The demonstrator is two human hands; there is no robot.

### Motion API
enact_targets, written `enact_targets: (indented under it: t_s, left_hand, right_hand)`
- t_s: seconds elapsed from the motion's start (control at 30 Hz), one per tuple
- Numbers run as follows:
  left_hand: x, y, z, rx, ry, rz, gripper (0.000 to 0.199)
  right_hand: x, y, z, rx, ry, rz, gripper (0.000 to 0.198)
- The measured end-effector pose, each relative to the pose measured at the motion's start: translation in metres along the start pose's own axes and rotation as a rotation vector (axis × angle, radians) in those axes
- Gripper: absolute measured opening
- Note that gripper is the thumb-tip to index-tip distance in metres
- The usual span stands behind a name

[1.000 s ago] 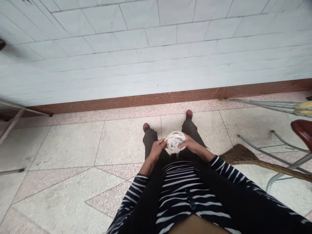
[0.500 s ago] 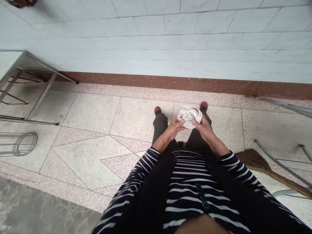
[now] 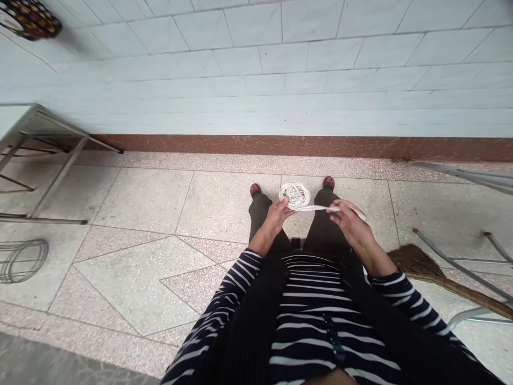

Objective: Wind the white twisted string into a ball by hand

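Note:
A round coil of flat white cord [image 3: 295, 194] rests in my left hand [image 3: 278, 212], the thumb pressed on its lower left side. From the coil's lower edge a length of the same cord stretches to the right. My right hand [image 3: 348, 220] pinches that length between thumb and fingers, apart from the coil. Beyond these fingers a loose loop of cord curves over the back of the hand. Both hands are in front of my body, above my legs.
A broom [image 3: 419, 260] lies at the right beside metal tube legs [image 3: 449, 256]. On the left stand a metal-legged table [image 3: 60, 174] and a wire ring frame [image 3: 28, 260]. A white tiled wall [image 3: 240, 101] with a brown base strip runs ahead.
My right hand has left the coil and moved right, drawing a length of cord out straight. My left hand keeps the coil, now slightly further left. The camera view has tilted a little.

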State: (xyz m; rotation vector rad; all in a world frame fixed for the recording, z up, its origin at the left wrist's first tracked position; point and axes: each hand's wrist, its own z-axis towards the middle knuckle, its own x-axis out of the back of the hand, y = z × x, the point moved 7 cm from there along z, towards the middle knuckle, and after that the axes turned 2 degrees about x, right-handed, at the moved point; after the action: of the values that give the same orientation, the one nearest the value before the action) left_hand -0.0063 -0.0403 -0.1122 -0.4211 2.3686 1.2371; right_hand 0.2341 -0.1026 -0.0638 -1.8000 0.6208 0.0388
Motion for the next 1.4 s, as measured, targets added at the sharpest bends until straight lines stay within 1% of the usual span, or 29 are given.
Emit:
enact_targets:
  t_s: [0.1,0.17,0.2,0.27,0.33,0.37,0.43,0.5,0.57,0.63,0.67,0.7,0.77,0.87,0.97,1.07,1.13,1.23,1.3,1.4]
  left_hand:
    - [0.029,-0.021,0.004,0.084,0.152,-0.024,0.055]
    - [0.039,-0.034,0.004,0.128,0.204,-0.04,0.05]
    - [0.041,-0.039,0.004,0.144,0.216,-0.051,0.048]
    - [0.039,-0.041,0.007,0.158,0.217,-0.075,0.044]
    - [0.032,-0.032,0.013,0.143,0.201,-0.101,0.04]
    - [0.027,-0.023,0.017,0.121,0.187,-0.113,0.039]
    - [0.016,0.003,0.026,0.053,0.15,-0.137,0.038]
    - [0.005,0.032,0.033,-0.03,0.111,-0.155,0.04]
    - [-0.005,0.056,0.037,-0.099,0.075,-0.16,0.044]
    - [-0.01,0.067,0.042,-0.13,0.054,-0.152,0.046]
    - [-0.011,0.067,0.045,-0.125,0.057,-0.145,0.046]
    - [-0.01,0.063,0.049,-0.108,0.069,-0.137,0.046]
    - [-0.005,0.045,0.059,-0.045,0.107,-0.116,0.044]
    - [0.009,0.004,0.076,0.083,0.183,-0.085,0.039]
    - [0.026,-0.037,0.089,0.195,0.302,-0.063,0.036]
    - [0.032,-0.061,0.102,0.238,0.35,-0.041,0.035]
    - [0.032,-0.067,0.114,0.246,0.369,-0.035,0.036]
    - [0.028,-0.061,0.144,0.233,0.4,-0.018,0.034]
    - [0.023,-0.048,0.172,0.213,0.415,0.002,0.035]
    - [0.013,-0.022,0.216,0.179,0.412,0.048,0.038]
  right_hand:
    - [-0.004,0.032,-0.025,-0.205,-0.162,-0.051,0.05]
    - [-0.011,0.055,-0.042,-0.331,-0.261,-0.118,0.06]
    - [-0.015,0.063,-0.048,-0.376,-0.306,-0.154,0.064]
    - [-0.025,0.072,-0.054,-0.417,-0.376,-0.198,0.066]
    - [-0.032,0.072,-0.05,-0.42,-0.401,-0.189,0.066]
    - [-0.033,0.07,-0.046,-0.418,-0.384,-0.17,0.067]
    - [-0.028,0.064,-0.033,-0.409,-0.293,-0.123,0.068]
    - [-0.016,0.055,-0.018,-0.387,-0.171,-0.074,0.067]
    - [-0.002,0.046,-0.007,-0.363,-0.07,-0.019,0.064]
    - [0.011,0.037,0.0,-0.34,-0.008,0.024,0.06]
    - [0.017,0.032,0.002,-0.328,0.012,0.035,0.058]
    - [0.022,0.028,0.004,-0.311,0.027,0.04,0.056]
    - [0.029,0.022,0.004,-0.264,0.036,0.037,0.055]
    - [0.03,0.02,-0.002,-0.201,0.01,-0.038,0.057]
    - [0.02,0.032,-0.008,-0.208,-0.036,-0.175,0.064]
    - [0.002,0.044,-0.008,-0.222,-0.104,-0.257,0.07]
    - [-0.011,0.046,-0.002,-0.204,-0.146,-0.281,0.07]
    - [-0.024,0.041,0.017,-0.157,-0.177,-0.314,0.069]
    - [-0.031,0.034,0.034,-0.115,-0.185,-0.334,0.068]
    - [-0.043,0.025,0.064,-0.031,-0.199,-0.364,0.066]
